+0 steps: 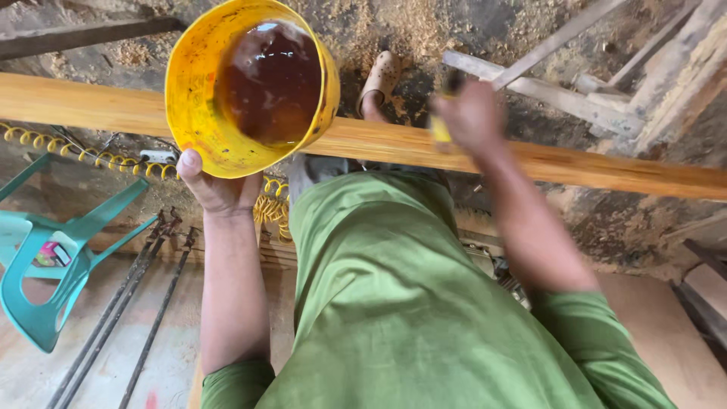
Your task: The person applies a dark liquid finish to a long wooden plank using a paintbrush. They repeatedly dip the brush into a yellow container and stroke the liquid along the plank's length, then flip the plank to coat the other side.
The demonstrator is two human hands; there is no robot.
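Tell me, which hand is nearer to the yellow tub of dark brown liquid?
Left. The left hand grips the yellow tub from below; the right hand is off to its right, over the wooden plank.

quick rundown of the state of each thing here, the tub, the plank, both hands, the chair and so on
yellow tub: tilted toward the camera, holding dark brown liquid
left hand: gripping the tub from below
right hand: closed on a brush, blurred
brush: yellow handle, against the plank
wooden plank: lying level, glossy orange-brown
teal plastic chair: tipped over on the floor
metal rods: lying on the floor
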